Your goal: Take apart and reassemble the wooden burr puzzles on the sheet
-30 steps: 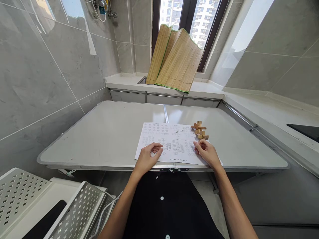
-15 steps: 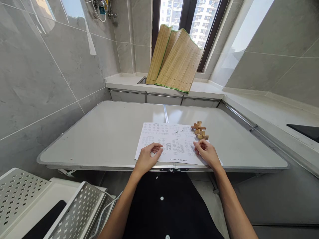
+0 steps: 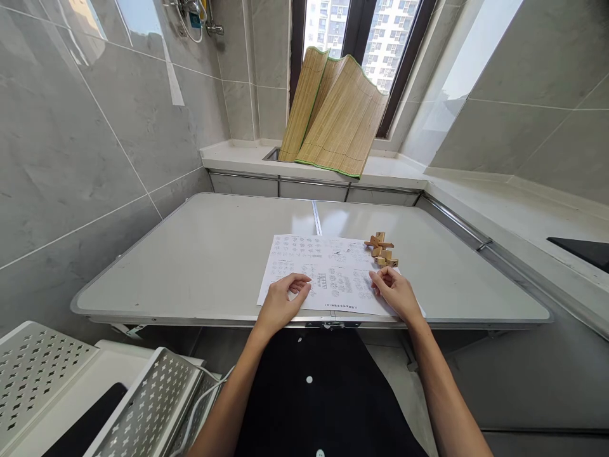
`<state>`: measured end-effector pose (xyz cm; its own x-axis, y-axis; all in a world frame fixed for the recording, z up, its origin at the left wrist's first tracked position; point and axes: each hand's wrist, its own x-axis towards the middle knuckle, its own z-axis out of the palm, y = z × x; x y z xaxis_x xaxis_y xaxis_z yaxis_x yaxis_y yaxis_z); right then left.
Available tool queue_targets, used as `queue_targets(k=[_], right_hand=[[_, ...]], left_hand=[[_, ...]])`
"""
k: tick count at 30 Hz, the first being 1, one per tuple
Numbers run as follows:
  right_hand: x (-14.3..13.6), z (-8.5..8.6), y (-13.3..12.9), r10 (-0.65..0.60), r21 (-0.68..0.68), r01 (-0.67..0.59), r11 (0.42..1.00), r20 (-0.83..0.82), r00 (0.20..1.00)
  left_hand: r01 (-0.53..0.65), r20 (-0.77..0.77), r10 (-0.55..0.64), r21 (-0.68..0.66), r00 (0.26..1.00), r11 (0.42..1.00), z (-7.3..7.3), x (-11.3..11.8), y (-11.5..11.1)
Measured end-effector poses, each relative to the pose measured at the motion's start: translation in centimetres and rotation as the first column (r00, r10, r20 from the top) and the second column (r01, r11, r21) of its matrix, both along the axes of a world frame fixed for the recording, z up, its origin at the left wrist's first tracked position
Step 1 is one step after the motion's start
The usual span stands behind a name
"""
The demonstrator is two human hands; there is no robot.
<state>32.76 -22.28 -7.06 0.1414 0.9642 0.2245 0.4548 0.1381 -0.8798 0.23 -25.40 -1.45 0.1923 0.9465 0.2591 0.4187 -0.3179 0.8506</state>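
Observation:
A printed sheet of paper (image 3: 328, 260) with rows of small diagrams lies flat at the table's near edge. My left hand (image 3: 284, 299) rests on its lower left part, fingers loosely curved and thumb apart, holding nothing. On the right margin of the sheet lies my right hand (image 3: 396, 292), its fingers relaxed and bent with nothing between them. Just beyond that hand, several wooden puzzle pieces (image 3: 380, 249) sit in a small cluster over the sheet's upper right edge. Neither hand touches them.
The white folding table (image 3: 190, 254) has a seam down its middle and a latch (image 3: 332, 325) at the front. A folded bamboo mat (image 3: 342, 120) leans against the window behind it. White perforated racks (image 3: 152, 400) stand low on the left. A dark flat object (image 3: 583, 249) lies on the right ledge.

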Motion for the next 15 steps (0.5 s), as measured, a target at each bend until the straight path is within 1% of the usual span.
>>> queue_targets(k=[15], right_hand=[[-0.06, 0.24, -0.16, -0.007, -0.003, 0.007, 1.0, 0.023, 1.0]], left_hand=[[-0.001, -0.006, 0.001, 0.009, 1.0, 1.0, -0.01, 0.0, 0.05]])
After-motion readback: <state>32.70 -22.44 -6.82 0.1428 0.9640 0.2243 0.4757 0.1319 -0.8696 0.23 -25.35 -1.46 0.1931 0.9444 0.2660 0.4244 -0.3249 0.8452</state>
